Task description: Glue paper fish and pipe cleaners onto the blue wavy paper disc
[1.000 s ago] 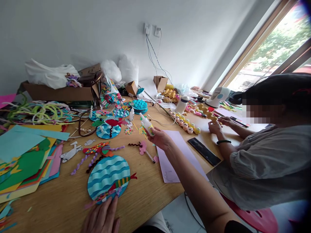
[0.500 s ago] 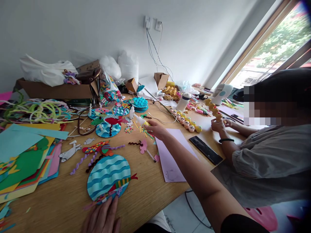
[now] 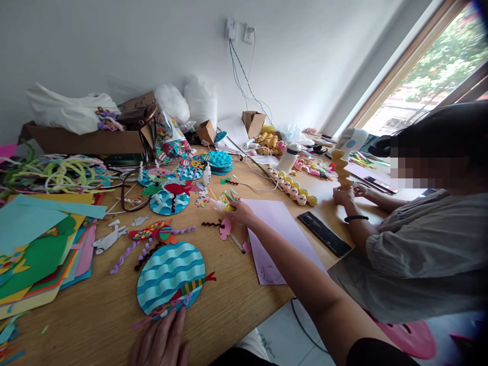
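Observation:
My left hand (image 3: 162, 339) lies with its fingers stretched out, the fingertips touching the near edge of a round blue disc (image 3: 168, 272) with wavy paper strips. Beside those fingertips, colourful paper fish (image 3: 188, 288) rest on the disc, the striped one's red tail sticking out past the rim. Farther off, my right hand (image 3: 242, 211) is closed round a white glue bottle (image 3: 219, 205), its nozzle pointing left. Below it lie a pink paper cutout (image 3: 225, 229) with a dark curly stem and a pen (image 3: 238, 243). A second small white bottle (image 3: 207, 175) stands beyond.
Coloured paper sheets (image 3: 34, 264) and pipe cleaners (image 3: 64, 175) lie at the left. A purple sheet (image 3: 269, 241) sits under my right forearm, a black phone (image 3: 324, 234) to its right. At the right, another person (image 3: 430, 254) holds a wavy yellow piece (image 3: 340, 170).
My right hand has come a little nearer with the glue bottle, away from the standing bottle. My left hand has stayed put. The other person's yellow piece is raised more upright.

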### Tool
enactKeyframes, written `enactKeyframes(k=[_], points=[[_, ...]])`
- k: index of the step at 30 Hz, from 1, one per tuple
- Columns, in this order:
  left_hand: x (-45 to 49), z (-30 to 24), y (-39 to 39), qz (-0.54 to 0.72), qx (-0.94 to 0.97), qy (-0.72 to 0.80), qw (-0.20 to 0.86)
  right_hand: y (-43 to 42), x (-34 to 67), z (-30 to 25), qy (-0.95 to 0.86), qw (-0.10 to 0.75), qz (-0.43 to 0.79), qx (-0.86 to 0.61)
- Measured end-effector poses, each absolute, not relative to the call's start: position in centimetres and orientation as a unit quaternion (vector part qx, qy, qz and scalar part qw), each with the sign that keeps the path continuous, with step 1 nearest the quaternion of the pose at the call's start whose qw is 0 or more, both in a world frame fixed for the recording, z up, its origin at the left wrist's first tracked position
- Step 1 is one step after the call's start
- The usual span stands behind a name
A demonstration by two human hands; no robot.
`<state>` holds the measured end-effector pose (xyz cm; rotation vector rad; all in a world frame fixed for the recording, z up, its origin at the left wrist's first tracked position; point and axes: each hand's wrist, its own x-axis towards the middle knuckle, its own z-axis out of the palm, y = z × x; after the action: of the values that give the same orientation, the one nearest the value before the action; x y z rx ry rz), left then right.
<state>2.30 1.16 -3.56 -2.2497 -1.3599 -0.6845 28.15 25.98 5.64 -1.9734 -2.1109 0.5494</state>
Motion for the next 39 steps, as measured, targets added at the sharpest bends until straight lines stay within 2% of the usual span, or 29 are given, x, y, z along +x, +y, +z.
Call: enactKeyframes(k=[7, 25, 39], points=[[2.3, -3.3, 1.0, -0.245, -0.816, -0.483, 0.201, 25.8, 27.7, 4.8, -0.710, 0.061, 0.140, -0.687], [2.3, -3.3, 1.0, -0.247, -0.817, -0.477, 0.211, 24.9, 27.5, 5.5, -0.715, 0.032, 0.124, -0.688], [2.6, -2.3, 1.1, -0.254, -0.821, -0.470, 0.200, 22.6, 26.9, 8.4, -0.769, 0.094, 0.077, -0.627]])
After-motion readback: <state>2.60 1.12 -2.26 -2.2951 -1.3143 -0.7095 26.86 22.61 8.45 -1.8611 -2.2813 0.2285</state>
